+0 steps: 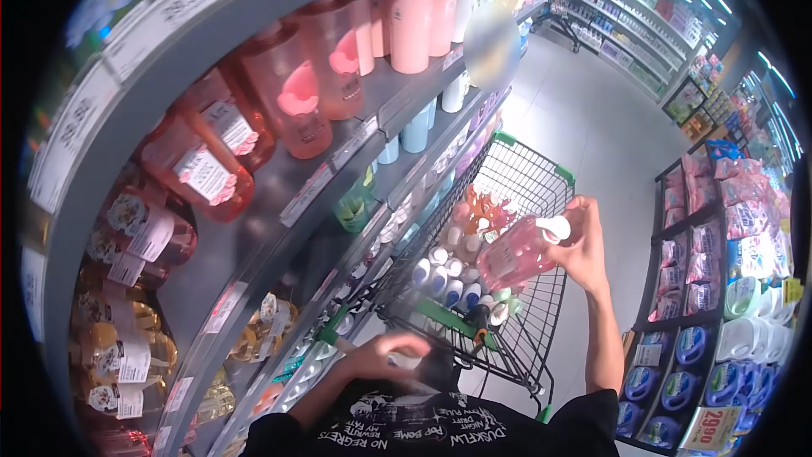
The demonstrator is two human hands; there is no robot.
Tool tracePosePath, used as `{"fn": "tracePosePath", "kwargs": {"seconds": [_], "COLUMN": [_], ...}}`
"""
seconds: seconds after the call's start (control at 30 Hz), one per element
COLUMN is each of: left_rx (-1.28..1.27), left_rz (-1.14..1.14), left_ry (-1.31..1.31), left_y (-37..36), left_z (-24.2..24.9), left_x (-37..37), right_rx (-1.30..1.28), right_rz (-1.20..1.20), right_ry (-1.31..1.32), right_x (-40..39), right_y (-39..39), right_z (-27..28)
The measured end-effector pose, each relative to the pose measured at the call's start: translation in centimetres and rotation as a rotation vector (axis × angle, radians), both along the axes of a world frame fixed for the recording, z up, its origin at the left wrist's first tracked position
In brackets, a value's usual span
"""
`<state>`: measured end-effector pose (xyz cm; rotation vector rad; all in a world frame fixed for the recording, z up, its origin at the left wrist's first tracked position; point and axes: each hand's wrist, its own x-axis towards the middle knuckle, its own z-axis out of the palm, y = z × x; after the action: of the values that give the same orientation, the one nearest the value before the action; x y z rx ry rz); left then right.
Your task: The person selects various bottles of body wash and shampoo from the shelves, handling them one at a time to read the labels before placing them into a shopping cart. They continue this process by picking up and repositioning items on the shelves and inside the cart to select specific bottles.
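One pink pump bottle (518, 252) is in your right hand (584, 245), held over the shopping cart (524, 173) with its white pump head up by your fingers. The hand is wrapped around the neck end, just under the pump, and the body hangs down and to the left. It looks full of liquid, so expect it to be fairly heavy for its size, with smooth, slippery plastic walls that give a little when squeezed; the pump itself is probably the weak part, so your grip sits better on the neck or the body than on the nozzle. Your left hand (385, 354) is low by your chest, near the cart's handle end, with the fingers curled; whether it has hold of anything cannot be told, though something pale shows under it. The cart already carries a crowd of bottles (448, 275), white, blue and orange, packed close under the pink one, leaving little free room. To your left, shelves (279, 178) hold rows of pink and orange bottles with price tags. To your right stands a rack of packets (744, 220). The aisle floor (584, 118) runs ahead.
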<state>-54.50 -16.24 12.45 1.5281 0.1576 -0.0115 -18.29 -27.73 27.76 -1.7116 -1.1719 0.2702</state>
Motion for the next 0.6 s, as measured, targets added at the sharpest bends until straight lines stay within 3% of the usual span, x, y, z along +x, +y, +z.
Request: {"fn": "tracePosePath", "kwargs": {"seconds": [0.07, 0.17, 0.2, 0.23, 0.3, 0.4, 0.43, 0.57, 0.6], "left_rx": [-0.419, -0.596, -0.756, -0.832, -0.981, -0.859, -0.805, -0.539, -0.46], "left_rz": [0.072, 0.113, 0.123, 0.12, 0.122, 0.367, 0.432, 0.638, 0.673], "left_ry": [-0.044, -0.251, -0.146, -0.218, -0.363, -0.379, -0.403, -0.489, -0.49], "left_y": [1.0, 0.1, -0.3, -0.5, -0.8, -0.5, -0.4, -0.1, 0.0], "left_z": [-0.5, 0.3, 0.3, -0.3, -2.5, -4.4, -3.3, -1.2, -1.2], "left_x": [1.2, 2.6, 2.4, 1.9, 0.9, -1.2, -1.6, -3.1, -3.3], "right_rx": [0.068, 0.134, 0.171, 0.203, 0.271, 0.369, 0.363, 0.336, 0.319], "right_rz": [0.143, 0.356, 0.414, 0.473, 0.507, 0.357, 0.204, 0.04, -0.017], "right_ry": [0.142, 0.383, 0.445, 0.51, 0.603, 0.762, 0.833, 0.901, 1.031], "right_x": [-3.6, -7.8, -9.3, -10.4, -11.5, -14.6, -15.8, -20.6, -21.0], "right_y": [0.6, 1.3, 2.0, 2.3, 2.7, 3.2, 3.2, 2.9, 2.9], "right_z": [2.6, 4.8, 5.2, 5.6, 3.3, -0.2, -2.1, -5.8, -5.8]}}
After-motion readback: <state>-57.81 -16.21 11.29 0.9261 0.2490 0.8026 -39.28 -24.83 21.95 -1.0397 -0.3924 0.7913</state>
